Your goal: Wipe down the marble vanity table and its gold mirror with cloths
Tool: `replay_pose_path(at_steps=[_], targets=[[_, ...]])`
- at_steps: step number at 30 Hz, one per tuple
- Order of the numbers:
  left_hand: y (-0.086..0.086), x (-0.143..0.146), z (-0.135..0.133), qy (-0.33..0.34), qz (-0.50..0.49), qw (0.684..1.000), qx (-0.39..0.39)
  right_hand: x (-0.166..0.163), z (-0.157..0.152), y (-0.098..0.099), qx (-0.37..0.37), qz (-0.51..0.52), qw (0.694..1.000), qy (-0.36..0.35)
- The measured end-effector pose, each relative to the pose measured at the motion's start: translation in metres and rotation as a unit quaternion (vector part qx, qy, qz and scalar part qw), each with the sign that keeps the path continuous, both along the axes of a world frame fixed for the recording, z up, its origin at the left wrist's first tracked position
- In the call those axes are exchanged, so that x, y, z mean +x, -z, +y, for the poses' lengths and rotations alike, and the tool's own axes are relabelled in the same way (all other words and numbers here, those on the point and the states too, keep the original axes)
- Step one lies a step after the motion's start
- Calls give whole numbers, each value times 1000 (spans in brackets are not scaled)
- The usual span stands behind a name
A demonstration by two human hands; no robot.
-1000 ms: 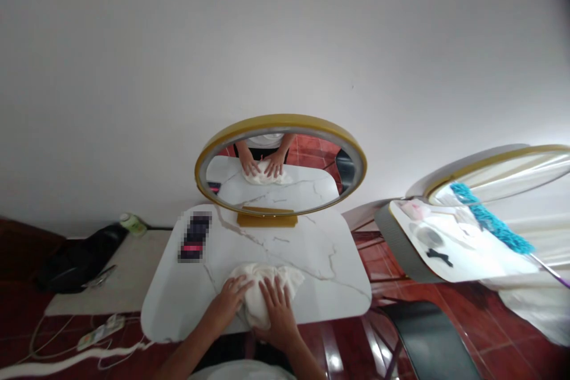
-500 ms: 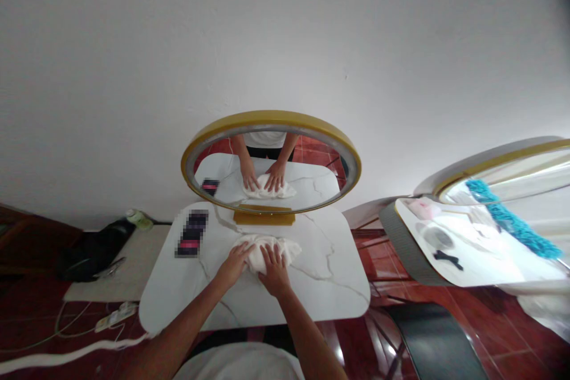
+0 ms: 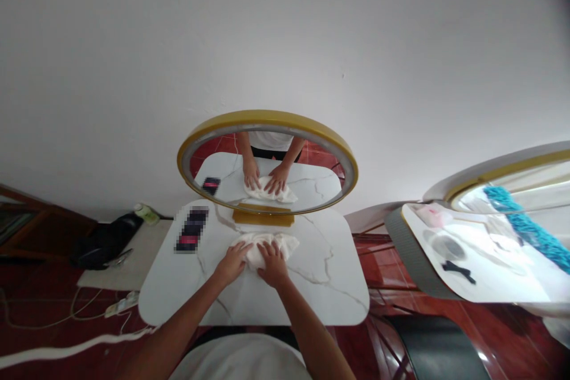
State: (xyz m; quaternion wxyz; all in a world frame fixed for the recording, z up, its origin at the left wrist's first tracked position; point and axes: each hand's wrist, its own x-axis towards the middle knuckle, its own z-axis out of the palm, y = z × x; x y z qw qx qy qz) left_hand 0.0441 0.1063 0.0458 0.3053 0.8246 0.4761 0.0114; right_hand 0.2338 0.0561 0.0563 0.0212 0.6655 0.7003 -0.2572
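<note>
A crumpled white cloth [image 3: 290, 244] lies on the white marble-patterned tabletop [image 3: 329, 303], just in front of the oval mirror [image 3: 267, 122] with its gold frame. My left hand [image 3: 232, 262] rests on the cloth's left end, fingers stretched over its edge. Beside it, my right hand [image 3: 272, 263] presses on the middle of the cloth, palm down with fingers spread. Parts of the cloth are hidden under both hands. The mirror reflects the two hands and the cloth.
At the tabletop's left lies a dark pixelated item [image 3: 192, 228]. A second table [image 3: 490, 285] with another mirror stands to the right, near a black chair [image 3: 439, 347]. On the left are a black bag [image 3: 104, 243], a green-labelled bottle [image 3: 146, 214] and a power strip [image 3: 121, 304].
The view has shifted slightly. Both hands stay on the cloth with almost the same pose, and the cloth's folds look slightly different.
</note>
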Motion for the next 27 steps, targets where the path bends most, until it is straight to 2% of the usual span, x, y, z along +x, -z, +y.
replay_pose_path(at_steps=[3, 9, 14, 20, 27], targets=[[-4, -5, -27, 15, 16, 1000, -13, 7, -30, 3, -8, 17, 1000, -22], [-17, -10, -80, 63, 12, 994, -93, 30, -98, 10, -34, 63, 996, -56], [-18, -3, -101, 36, 36, 990, -130, 45, -113, 4, -39, 95, 991, -82], [-10, 5, -89, 6, 44, 994, -98, 46, -88, 3, -31, 70, 994, -80], [-14, 34, -28, 2, 47, 998, -32, 52, -35, 6, 19, 33, 999, -20]])
